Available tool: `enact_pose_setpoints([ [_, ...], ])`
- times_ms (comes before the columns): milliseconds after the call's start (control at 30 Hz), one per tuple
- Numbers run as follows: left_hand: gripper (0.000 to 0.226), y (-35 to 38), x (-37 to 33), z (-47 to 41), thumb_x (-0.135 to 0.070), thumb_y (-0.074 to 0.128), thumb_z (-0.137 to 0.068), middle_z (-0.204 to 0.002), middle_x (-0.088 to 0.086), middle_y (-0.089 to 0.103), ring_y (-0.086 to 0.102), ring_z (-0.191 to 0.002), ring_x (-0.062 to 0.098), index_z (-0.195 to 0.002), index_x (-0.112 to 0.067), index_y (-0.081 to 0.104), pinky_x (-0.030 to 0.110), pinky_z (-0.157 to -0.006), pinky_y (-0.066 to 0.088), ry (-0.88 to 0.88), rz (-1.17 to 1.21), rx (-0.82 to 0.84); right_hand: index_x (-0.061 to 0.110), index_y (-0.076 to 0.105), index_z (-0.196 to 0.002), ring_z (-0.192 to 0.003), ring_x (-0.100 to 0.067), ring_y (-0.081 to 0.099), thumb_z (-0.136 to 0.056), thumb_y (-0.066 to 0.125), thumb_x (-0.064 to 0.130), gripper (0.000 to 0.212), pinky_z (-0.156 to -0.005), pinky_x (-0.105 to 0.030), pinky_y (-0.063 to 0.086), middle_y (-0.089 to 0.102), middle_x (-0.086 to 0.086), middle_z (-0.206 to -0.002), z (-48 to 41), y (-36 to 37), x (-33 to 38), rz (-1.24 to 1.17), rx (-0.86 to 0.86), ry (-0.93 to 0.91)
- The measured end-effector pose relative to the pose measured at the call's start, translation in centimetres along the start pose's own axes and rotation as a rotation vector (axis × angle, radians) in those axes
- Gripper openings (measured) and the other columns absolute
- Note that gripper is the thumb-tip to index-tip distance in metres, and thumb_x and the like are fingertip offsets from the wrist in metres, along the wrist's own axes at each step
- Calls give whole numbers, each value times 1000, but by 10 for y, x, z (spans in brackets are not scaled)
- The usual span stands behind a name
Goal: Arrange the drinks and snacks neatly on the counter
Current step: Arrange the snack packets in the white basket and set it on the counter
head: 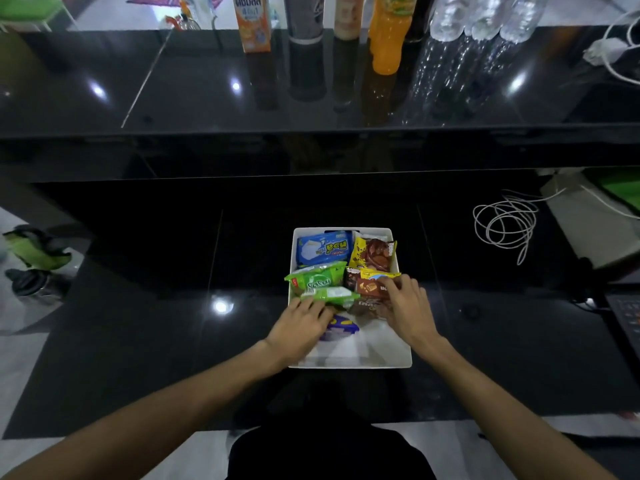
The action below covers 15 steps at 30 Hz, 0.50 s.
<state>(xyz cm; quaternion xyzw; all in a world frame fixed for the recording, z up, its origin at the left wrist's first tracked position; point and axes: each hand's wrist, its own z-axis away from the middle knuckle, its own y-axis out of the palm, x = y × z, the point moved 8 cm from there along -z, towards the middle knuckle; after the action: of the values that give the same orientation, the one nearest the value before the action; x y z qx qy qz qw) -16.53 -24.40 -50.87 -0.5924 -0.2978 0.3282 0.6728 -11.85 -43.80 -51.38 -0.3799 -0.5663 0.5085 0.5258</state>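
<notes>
A white box (pixel 398 351) on the low black counter holds snack packets: a blue one (pixel 322 250), a yellow-brown one (pixel 372 252), green ones (pixel 320 284) and brown chocolate ones (pixel 369 289). My left hand (pixel 301 329) holds the near end of a green packet, over a purple packet (pixel 341 329). My right hand (pixel 408 306) grips a brown packet from its right side. Drinks stand along the upper counter's far edge: an orange carton (pixel 254 24), an orange bottle (pixel 388 36) and clear water bottles (pixel 485 19).
A coiled white cable (pixel 504 223) lies right of the box. A white plug and cord (pixel 609 51) sit at the upper counter's right end. A green bag (pixel 34 249) lies on the floor at left. A laptop edge (pixel 627 317) shows at right.
</notes>
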Motion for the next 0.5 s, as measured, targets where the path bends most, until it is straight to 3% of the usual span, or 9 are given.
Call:
enact_pose_setpoints([
  [233,54,9,16,-19,-9,70,-79,-119,9,61,54,-114,27,-131,-11,52,39,-95,46,-110,-23,15,18,52,-139,-102,-28,51,-80,77,23,64,-83,-39,46,51,-11,-120,7,0,0,0,-29,15],
  [367,56,10,14,-17,-10,74,-74,-116,10,64,56,-107,27,-125,-13,53,37,-86,49,-195,39,-80,14,56,-135,-101,-30,55,-77,81,13,63,-79,-40,54,50,-12,-120,9,1,-1,-126,-51,-7],
  [500,50,19,11,-7,-12,73,-80,-122,11,61,57,-105,27,-127,-12,54,38,-84,50,-191,49,-160,12,53,-137,-98,-29,61,-81,78,12,62,-74,-38,58,46,-11,-125,11,7,-7,-213,-24,-16],
])
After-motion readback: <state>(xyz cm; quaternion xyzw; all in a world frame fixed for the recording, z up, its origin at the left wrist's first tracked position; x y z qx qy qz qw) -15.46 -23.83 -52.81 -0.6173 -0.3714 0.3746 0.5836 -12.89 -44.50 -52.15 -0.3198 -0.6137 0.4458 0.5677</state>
